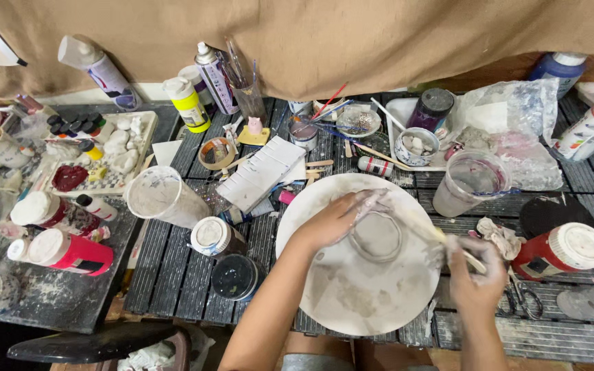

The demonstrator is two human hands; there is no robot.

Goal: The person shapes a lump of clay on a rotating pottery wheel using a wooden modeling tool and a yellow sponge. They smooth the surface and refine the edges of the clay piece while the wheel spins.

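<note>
Nearest the camera, two bare forearms reach up from the lower edge over a slatted dark table (pixel 187 275). The right hand (pixel 477 271), smeared with pale clay, is curled into a closed grip around a thin wooden brush (pixel 448 240) that slants up and left toward the middle of a large round white plate (pixel 352 302). The left hand (pixel 338 218) lies palm down on the plate, its fingers stretched out and pressing on the rim of a flat grey clay ring (pixel 377 238) that sits a little above the plate's centre; whether the thumb pinches the ring is hard to tell, since motion blurs the fingertips. Left of the plate stand two small round jars, one white-lidded (pixel 214 235) and one dark and open (pixel 235 277). Three red paint bottles with white caps lie about: two at far left (pixel 70 251), one at right (pixel 562 251), just beside a pair of scissors (pixel 524 299). Further back are two clear plastic cups, one tipped at left (pixel 163 196) and one upright at right (pixel 469 182). Farthest off, against a brown cloth, stand a yellow bottle (pixel 188 104) and a glass of brushes (pixel 247 93).
</note>
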